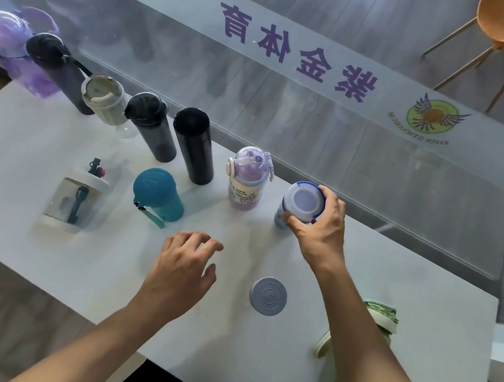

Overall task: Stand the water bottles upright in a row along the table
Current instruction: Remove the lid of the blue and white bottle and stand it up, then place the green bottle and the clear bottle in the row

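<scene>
Clasping the blue-rimmed white bottle (300, 207) at its cap with the right hand (321, 230), upright at the table's (32, 152) far edge; left hand (181, 266) released, hovering. Likely light, stiff, smooth; safer grip lower.

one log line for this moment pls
right hand: gripping white bottle upright, row's right end | left hand: empty, over table | teal bottle: outside row

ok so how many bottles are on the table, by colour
purple: 2
black or dark grey: 3
white or cream: 1
clear: 1
teal: 1
blue and white, in the right hand: 1
pale green: 1
total: 10
</scene>
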Available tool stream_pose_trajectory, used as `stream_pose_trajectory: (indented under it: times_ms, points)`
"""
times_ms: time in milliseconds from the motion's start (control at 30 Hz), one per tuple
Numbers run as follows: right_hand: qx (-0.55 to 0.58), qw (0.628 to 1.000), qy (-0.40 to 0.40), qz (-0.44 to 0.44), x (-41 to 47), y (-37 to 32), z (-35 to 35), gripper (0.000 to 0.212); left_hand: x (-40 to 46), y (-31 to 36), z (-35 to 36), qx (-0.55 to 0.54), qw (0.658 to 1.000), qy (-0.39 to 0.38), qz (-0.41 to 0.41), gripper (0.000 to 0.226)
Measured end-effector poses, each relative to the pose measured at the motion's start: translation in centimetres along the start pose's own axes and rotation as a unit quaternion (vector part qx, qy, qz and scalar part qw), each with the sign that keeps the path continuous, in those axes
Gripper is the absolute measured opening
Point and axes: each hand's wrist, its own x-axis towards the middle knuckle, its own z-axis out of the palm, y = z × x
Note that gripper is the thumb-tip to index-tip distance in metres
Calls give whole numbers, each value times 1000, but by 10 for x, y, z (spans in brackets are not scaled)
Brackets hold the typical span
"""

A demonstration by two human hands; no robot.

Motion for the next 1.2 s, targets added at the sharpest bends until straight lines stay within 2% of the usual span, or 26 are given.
stream_pose_trajectory:
  times_ms: [233,367,533,600,767,933,1067,1200]
  points:
    - [-8,1000,14,7,-5,0,4,85,-2,4,-4,-21,1000,5,13,29]
    - [-16,1000,13,10,-5,-2,4,87,-4,18,-11,-53,997,13,51,28]
    - [-38,998,-14,41,-9,2,-6,115,-8,46,-23,-113,986,-14,118,36]
    - [-53,997,-11,60,-17,13,-17,114,-9,56,-25,-139,979,-40,142,42]
    - [-119,979,52,156,-53,62,-55,86,-9,71,-12,-130,971,-70,189,51]
    - [-238,916,72,316,-93,115,-92,90,-5,80,0,-134,967,-61,207,45]
    - [-210,890,36,404,-105,144,-96,93,-5,84,0,-125,964,-69,223,46]
    - [-122,891,31,436,-108,162,-93,89,-6,82,-2,-120,965,-70,221,48]
